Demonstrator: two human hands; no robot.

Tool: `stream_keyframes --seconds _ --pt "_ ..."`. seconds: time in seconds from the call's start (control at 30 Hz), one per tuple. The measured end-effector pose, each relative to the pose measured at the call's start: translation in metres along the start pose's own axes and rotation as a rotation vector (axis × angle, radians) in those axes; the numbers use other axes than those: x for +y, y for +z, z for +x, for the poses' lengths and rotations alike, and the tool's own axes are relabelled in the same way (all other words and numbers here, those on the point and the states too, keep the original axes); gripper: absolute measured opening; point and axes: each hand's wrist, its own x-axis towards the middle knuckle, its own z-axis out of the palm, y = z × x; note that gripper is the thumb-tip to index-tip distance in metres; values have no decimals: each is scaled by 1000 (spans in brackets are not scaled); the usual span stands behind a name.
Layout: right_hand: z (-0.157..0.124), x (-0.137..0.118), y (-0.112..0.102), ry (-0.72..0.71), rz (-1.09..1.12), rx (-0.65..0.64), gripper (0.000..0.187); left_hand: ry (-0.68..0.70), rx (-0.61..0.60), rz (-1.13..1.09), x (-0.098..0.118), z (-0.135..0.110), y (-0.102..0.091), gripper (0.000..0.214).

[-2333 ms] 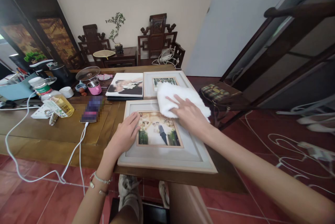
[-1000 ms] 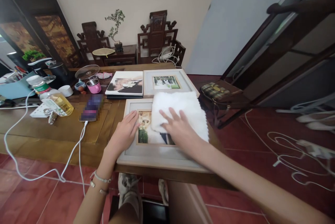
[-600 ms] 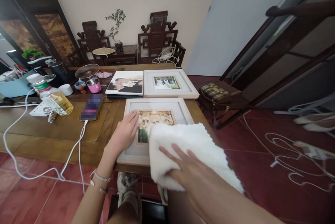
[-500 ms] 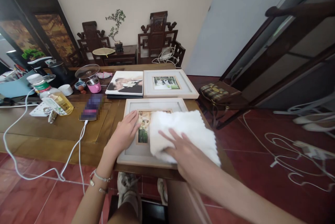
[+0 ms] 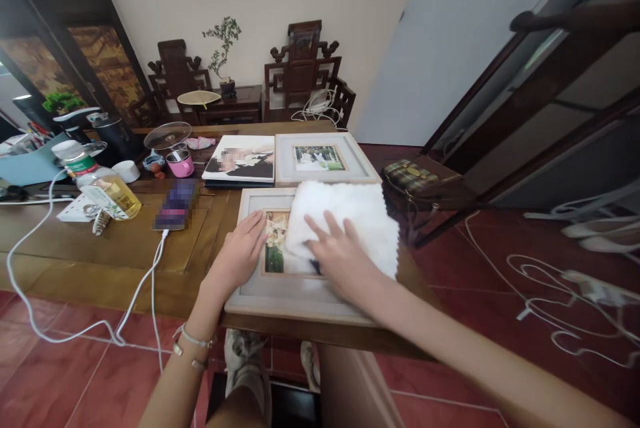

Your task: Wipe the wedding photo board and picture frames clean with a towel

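A light wooden picture frame (image 5: 300, 296) lies flat at the table's near edge, with a small photo (image 5: 275, 256) in its middle. Flat on the frame's left side rests my left hand (image 5: 239, 251), fingers stretched out and tips by the photo. My right hand (image 5: 345, 253) presses a fluffy white cloth (image 5: 370, 211) onto the frame, its fingers spread over the fabric. The cloth covers the right part of the photo and the frame's upper right corner. It also overlaps the near edge of a second frame (image 5: 363, 155) behind.
Beside the second frame lies a photo album (image 5: 240, 158). Further left on the wooden table (image 5: 215, 215) are a phone (image 5: 175, 205) on a white cable, a pink mug (image 5: 180, 163) and an oil bottle (image 5: 113, 191). A plaid bag (image 5: 411, 177) sits right of the table.
My right hand has slid the cloth away from me, uncovering the near right part of the frame. My left hand stays in place.
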Motion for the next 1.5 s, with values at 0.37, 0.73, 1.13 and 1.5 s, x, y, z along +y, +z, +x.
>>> stream_keyframes --seconds 0.37,0.73,1.13,1.5 --pt "-62 -37 -17 -170 242 -214 45 -4 -21 33 2 -1 -1 47" --pt "40 30 11 -19 9 89 47 0 -31 49 1 -1 -2 47" --pt "-52 -51 -44 -260 245 -424 44 -2 -26 34 3 -1 -1 48" --pt "6 -2 -5 -113 87 -68 55 30 -9 27 0 -2 0 47"
